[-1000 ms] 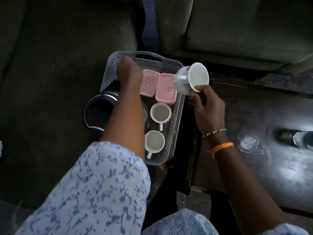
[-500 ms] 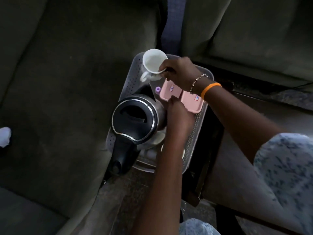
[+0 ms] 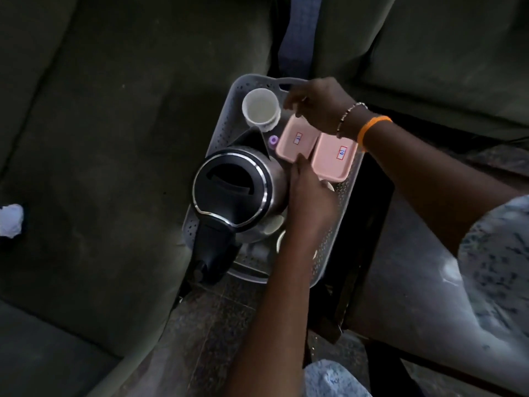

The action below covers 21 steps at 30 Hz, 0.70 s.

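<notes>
2 hands over 1 grey perforated tray (image 3: 224, 127), centre frame, next to a dark sofa cushion (image 3: 114, 138). Far left edge: crumpled white wad (image 3: 11, 220) on the cushion, well apart from the rest. Left half of tray: black-and-steel kettle (image 3: 232, 193), lid down, black handle sticking out past the tray's lower left edge. Upper left corner of tray: white cup (image 3: 260, 108), upright, mouth up. Small purple item (image 3: 272, 140) between cup and kettle, too small to ID. Left hand (image 3: 310, 193) comes up from bottom centre, wedged between kettle and boxes; fingers straight and pressed together, tips touching the lower edge of pink box 1 (image 3: 297, 140); thumb hidden. Its arm covers most of the other white cups (image 3: 273, 223) low in the tray. Right hand (image 3: 317, 106) enters from the right over the tray's top end, fingers loosely bent, slightly spread, holding nothing, tips just beside the cup rim; contact unclear. Pink box 2 (image 3: 333, 160) touches box 1 on its right. Orange band (image 3: 372, 130) on right wrist.
</notes>
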Each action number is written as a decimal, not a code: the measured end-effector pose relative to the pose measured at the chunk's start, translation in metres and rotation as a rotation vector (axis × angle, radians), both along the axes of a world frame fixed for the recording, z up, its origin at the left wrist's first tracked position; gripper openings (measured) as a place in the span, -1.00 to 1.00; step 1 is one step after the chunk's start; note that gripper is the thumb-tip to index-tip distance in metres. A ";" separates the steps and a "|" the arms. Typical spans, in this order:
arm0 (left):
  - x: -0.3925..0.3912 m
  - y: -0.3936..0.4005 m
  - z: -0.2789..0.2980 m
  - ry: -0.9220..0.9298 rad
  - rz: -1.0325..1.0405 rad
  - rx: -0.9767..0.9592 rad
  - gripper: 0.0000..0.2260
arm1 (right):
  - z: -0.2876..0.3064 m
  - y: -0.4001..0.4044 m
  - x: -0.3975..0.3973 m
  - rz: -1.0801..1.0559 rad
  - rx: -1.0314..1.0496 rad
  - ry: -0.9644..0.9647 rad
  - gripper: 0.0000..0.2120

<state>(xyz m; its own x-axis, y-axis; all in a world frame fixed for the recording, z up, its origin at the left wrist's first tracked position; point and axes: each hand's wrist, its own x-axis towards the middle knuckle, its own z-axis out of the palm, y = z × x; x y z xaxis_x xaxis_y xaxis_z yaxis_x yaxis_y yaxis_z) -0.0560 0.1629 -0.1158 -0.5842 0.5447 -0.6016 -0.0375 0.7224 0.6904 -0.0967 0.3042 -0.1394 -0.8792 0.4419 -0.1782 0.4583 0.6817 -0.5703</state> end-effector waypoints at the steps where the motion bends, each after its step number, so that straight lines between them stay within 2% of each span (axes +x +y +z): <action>1: 0.000 0.001 0.001 -0.006 0.045 0.019 -0.45 | 0.006 0.002 0.013 -0.068 -0.026 0.031 -0.74; 9: 0.034 0.013 0.009 0.090 0.166 0.144 -0.72 | 0.026 -0.022 0.154 -0.583 -0.445 0.250 -0.82; 14: 0.122 0.022 0.011 0.016 -0.012 0.190 -0.81 | 0.027 -0.051 0.260 -0.757 -0.488 0.243 -0.83; 21: 0.273 0.031 0.002 -0.115 -0.269 0.088 -0.81 | 0.015 -0.076 0.426 -0.985 -0.491 0.147 -0.84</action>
